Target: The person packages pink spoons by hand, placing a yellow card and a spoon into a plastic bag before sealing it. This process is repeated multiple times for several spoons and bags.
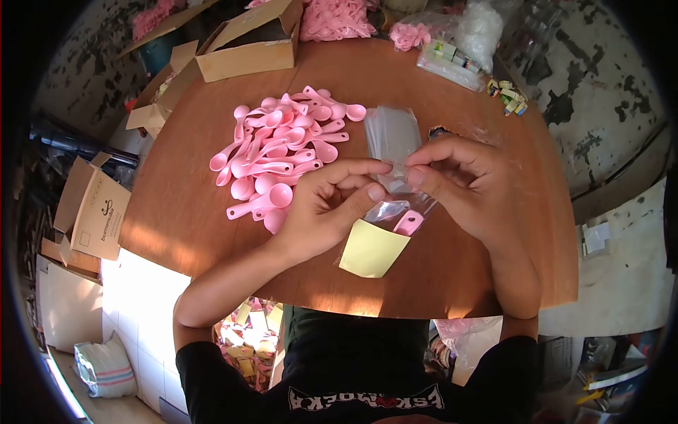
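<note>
Bag (390, 210), wooden table (176, 205), patchy walls (575, 92)

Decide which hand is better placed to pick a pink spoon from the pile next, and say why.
Probably the left hand: it is right beside the spoon pile, while the right hand is farther away, with the left in between.
</note>
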### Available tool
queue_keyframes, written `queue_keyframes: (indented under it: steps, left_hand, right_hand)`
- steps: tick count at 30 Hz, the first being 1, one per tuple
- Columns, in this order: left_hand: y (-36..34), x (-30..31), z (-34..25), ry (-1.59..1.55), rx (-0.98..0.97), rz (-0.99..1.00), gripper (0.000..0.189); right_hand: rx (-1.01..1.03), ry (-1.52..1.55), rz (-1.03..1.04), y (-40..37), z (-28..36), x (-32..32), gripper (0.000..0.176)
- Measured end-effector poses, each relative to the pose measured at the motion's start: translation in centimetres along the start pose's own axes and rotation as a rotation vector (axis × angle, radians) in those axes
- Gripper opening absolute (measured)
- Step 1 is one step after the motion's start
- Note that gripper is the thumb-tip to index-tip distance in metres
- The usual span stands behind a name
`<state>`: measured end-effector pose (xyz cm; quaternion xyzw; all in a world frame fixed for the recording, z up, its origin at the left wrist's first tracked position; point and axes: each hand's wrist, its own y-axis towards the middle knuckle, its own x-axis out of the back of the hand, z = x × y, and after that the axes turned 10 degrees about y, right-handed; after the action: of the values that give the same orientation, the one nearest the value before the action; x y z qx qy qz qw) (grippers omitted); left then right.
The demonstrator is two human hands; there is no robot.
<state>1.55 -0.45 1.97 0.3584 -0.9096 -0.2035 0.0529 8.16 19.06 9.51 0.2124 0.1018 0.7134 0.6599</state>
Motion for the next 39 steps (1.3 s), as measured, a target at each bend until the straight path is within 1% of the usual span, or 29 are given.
queue_keyframes:
  steps: [1, 2, 3, 4, 5, 6, 7, 9, 10, 13, 15, 17, 19, 20, 22, 24, 25, 26, 28, 29, 30, 31, 32, 34, 35, 36, 37, 38, 39]
  left_hand:
    - [-0.2, -0.2, -0.2, 0.017, 0.052, -0.047, 0.031]
    - [-0.2, -0.3, -0.4, 0.073, 0.018, -0.063, 0.026]
    - [-0.2, -0.4, -0.3, 0.074, 0.016, -0.060, 0.026]
    - [-0.3, -0.6, -0.2, 0.096, 0.027, -0.084, 0.025]
    - [-0.3, -0.7, -0.2, 0.119, 0.038, -0.107, 0.025]
    - [-0.3, -0.7, -0.4, 0.239, -0.007, -0.104, 0.023]
    - [-0.3, -0.6, -0.6, 0.245, -0.006, -0.100, 0.023]
    - [-0.4, -0.6, -0.9, 0.252, 0.109, -0.067, 0.022]
    - [-0.4, -0.6, -0.9, 0.254, 0.112, -0.065, 0.022]
    - [-0.4, -1.0, -1.1, 0.308, 0.080, -0.092, 0.022]
    - [-0.4, -1.0, -1.5, 0.425, 0.014, -0.090, 0.022]
    - [-0.3, -0.9, -1.8, 0.460, 0.039, -0.066, 0.024]
    - [-0.4, -0.8, -2.5, 0.498, 0.068, -0.040, 0.025]
    - [-0.4, -0.9, -3.0, 0.554, 0.048, -0.009, 0.026]
    - [-0.3, -1.1, -3.1, 0.610, 0.024, 0.028, 0.027]
    - [-0.5, -1.4, -2.4, 0.652, -0.113, -0.012, 0.029]
    - [-0.5, -1.5, -2.3, 0.648, -0.111, -0.006, 0.029]
    - [-0.6, -1.5, -2.1, 0.661, -0.134, 0.008, 0.030]
    - [-0.5, -1.4, -2.3, 0.672, -0.161, 0.023, 0.030]
    - [-0.4, -1.3, -2.6, 0.687, -0.116, 0.053, 0.030]
    - [-0.3, -1.2, -2.8, 0.704, -0.073, 0.082, 0.030]
    - [-0.3, -1.1, -2.6, 0.705, -0.079, 0.082, 0.030]
    - [-0.4, -1.0, -2.1, 0.640, -0.075, 0.073, 0.030]
    - [-0.5, -0.9, -1.7, 0.572, -0.071, 0.065, 0.030]
    - [-0.4, -0.9, -1.7, 0.541, -0.141, 0.042, 0.031]
    - [-0.4, -0.9, -1.6, 0.510, -0.212, 0.019, 0.031]
    - [-0.5, -0.9, -1.7, 0.505, -0.213, 0.021, 0.031]
    - [-0.8, -0.8, -1.7, 0.411, -0.205, -0.002, 0.031]
    - [-1.1, -0.7, -1.7, 0.316, -0.196, -0.026, 0.033]
  right_hand:
    - [0.005, -0.003, -0.001, 0.2, -0.3, 0.1, 0.013]
    - [0.084, -0.114, 0.024, 0.3, -0.6, 0.2, 0.012]
    - [0.160, -0.224, 0.049, 0.4, -0.8, 0.2, 0.012]
    - [0.201, -0.294, 0.005, 0.3, -0.9, -0.1, 0.012]
    - [0.203, -0.295, 0.003, 0.4, -0.9, -0.1, 0.012]
    - [0.285, -0.426, 0.012, 0.5, -0.8, -0.2, 0.014]
    - [0.368, -0.556, 0.018, 0.5, -0.8, -0.2, 0.015]
    - [0.401, -0.598, 0.026, 0.5, -0.9, -0.2, 0.016]
    - [0.436, -0.645, 0.040, 0.5, -0.9, -0.2, 0.017]
    - [0.445, -0.722, 0.071, 0.4, -0.4, -0.2, 0.014]
    - [0.454, -0.743, 0.083, 0.2, -0.3, -0.2, 0.015]
    - [0.466, -0.762, 0.097, 0.0, 0.0, -0.3, 0.017]
    - [0.522, -0.863, 0.094, -0.4, 0.4, -0.7, 0.017]
    - [0.523, -0.862, 0.091, -0.5, 0.5, -0.9, 0.017]
    - [0.624, -1.070, 0.068, -0.6, 0.5, -1.2, 0.011]
    - [0.640, -1.081, 0.053, -0.7, 0.2, -1.3, 0.012]
    - [0.657, -1.087, 0.045, -0.8, 0.0, -1.3, 0.013]
    - [0.651, -1.090, 0.042, -0.9, 0.0, -1.3, 0.013]
    - [0.573, -0.958, 0.037, -0.7, 0.0, -1.1, 0.016]
    - [0.570, -0.960, 0.035, -0.7, -0.1, -1.0, 0.016]
    - [0.553, -0.891, 0.030, -0.5, -0.2, -0.8, 0.017]
    - [0.537, -0.822, 0.025, -0.3, -0.2, -0.6, 0.017]
    - [0.540, -0.825, 0.024, -0.1, -0.3, -0.5, 0.017]
    - [0.480, -0.591, -0.014, 0.1, -0.4, -0.2, 0.016]
    - [0.478, -0.595, -0.015, 0.1, -0.1, 0.0, 0.016]
    - [0.467, -0.520, -0.057, 0.2, 0.4, 0.2, 0.013]
    - [0.456, -0.445, -0.100, 0.3, 0.7, 0.4, 0.012]
    - [0.451, -0.393, -0.111, 0.4, 0.8, 1.6, 0.011]
    - [0.281, -0.170, -0.232, 0.3, 1.9, 2.2, 0.007]
